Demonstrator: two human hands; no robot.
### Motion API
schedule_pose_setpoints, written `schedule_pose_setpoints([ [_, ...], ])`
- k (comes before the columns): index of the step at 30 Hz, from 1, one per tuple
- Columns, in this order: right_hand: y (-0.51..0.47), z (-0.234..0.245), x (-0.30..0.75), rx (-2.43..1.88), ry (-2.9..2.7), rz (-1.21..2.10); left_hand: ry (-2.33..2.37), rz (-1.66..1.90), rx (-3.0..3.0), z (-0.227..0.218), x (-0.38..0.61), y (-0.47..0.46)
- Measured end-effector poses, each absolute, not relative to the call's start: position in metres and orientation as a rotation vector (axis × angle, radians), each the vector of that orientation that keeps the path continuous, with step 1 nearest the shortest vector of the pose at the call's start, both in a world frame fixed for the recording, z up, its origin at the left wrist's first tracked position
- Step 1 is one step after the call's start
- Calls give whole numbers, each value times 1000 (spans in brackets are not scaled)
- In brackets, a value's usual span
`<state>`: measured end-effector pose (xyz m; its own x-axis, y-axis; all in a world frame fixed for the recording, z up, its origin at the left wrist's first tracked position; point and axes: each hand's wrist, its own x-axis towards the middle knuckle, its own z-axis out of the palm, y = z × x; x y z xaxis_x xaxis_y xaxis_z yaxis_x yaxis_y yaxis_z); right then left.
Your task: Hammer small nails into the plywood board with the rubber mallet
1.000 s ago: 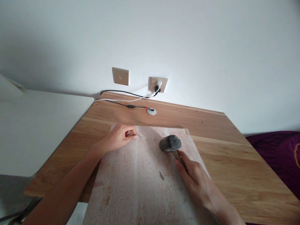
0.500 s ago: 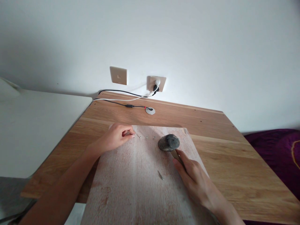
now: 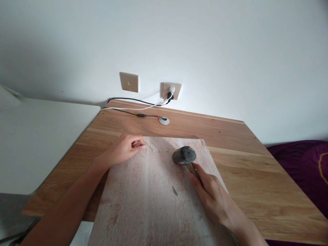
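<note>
Mallet, dk. head, 1 pc.: R hand, grip closed round handle; head at 11 o'clock of grip, over or on board, can't tell which. L hand: grip narrow, pinching thin rod, too sm. to ID, pointing 4 o'clock. Sm. metal bits, rowed on board, 3 o'clock of L hand. Loose metal pin, on board, 9 o'clock of R hand. Counter under board, wood.

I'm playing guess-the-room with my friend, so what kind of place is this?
Probably a room in somebody's home, maybe a bedroom or study. I can see a wooden desk against a wall, a wall socket with plugs in it, and purple cloth at the right edge.
</note>
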<state>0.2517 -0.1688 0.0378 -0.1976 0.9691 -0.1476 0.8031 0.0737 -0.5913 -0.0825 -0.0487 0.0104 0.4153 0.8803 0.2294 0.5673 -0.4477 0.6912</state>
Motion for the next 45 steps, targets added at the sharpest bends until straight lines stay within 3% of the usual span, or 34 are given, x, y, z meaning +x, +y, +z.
schedule_pose_setpoints([
  [45, -169, 37, 252, -1790, -2075, 819, 1157, 820, 2140, 9, -70, -53],
])
